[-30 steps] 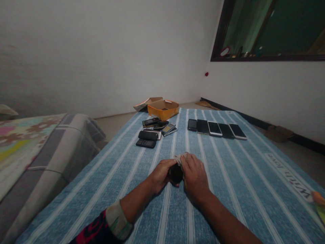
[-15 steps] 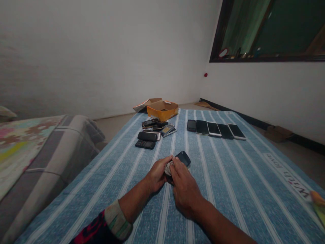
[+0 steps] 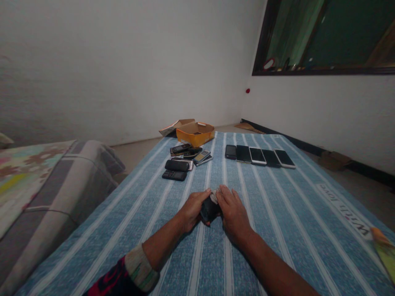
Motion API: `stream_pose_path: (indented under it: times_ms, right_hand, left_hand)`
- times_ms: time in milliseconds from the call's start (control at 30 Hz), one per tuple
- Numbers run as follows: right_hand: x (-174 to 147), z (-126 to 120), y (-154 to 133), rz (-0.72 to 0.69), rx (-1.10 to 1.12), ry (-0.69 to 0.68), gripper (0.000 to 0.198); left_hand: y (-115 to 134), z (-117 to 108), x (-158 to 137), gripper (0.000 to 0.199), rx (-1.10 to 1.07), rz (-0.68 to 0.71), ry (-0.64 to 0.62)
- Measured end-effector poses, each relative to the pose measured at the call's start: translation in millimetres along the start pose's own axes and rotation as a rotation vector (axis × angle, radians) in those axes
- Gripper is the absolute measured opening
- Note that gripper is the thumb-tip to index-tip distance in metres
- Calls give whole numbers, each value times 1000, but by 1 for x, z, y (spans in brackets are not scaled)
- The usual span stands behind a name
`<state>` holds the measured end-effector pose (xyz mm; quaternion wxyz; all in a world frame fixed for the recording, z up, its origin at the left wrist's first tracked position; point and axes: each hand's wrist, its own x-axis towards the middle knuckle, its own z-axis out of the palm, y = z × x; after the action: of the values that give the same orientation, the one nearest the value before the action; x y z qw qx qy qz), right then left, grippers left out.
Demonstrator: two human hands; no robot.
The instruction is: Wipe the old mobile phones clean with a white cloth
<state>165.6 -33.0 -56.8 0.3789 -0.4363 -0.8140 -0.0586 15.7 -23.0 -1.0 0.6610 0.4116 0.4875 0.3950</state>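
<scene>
My left hand [image 3: 191, 210] is closed around the side of a dark mobile phone [image 3: 210, 211], held just above the striped cover. A pale, crumpled cloth [image 3: 214, 196] shows at the phone's far end, partly hidden by fingers. My right hand [image 3: 234, 213] lies over the phone's right side, its bent fingers pressing the cloth against it. Most of the phone's far part is covered by that hand.
Several smartphones [image 3: 257, 156] lie in a row at the back right. Several keypad phones [image 3: 174, 175] are grouped at the back left, before an orange cardboard box [image 3: 194, 139]. A blue striped cover [image 3: 148, 230] spreads beneath everything. A blanket-draped bed [image 3: 92, 164] stands left.
My right hand has shifted right and turned over the phone with the cloth. More of the phone's near end now shows, while its far end has become hidden.
</scene>
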Motion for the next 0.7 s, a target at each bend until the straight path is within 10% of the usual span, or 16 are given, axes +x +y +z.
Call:
stream_pose_path:
  times_ms: [300,700]
  right_hand:
    - [-5,18,-30,-85,-22,47,47]
    - [11,5,-8,71,-175,-220,43]
  left_hand:
    - [-2,-12,19,51,463,437,239]
    - [-6,-19,17,26,748,591,195]
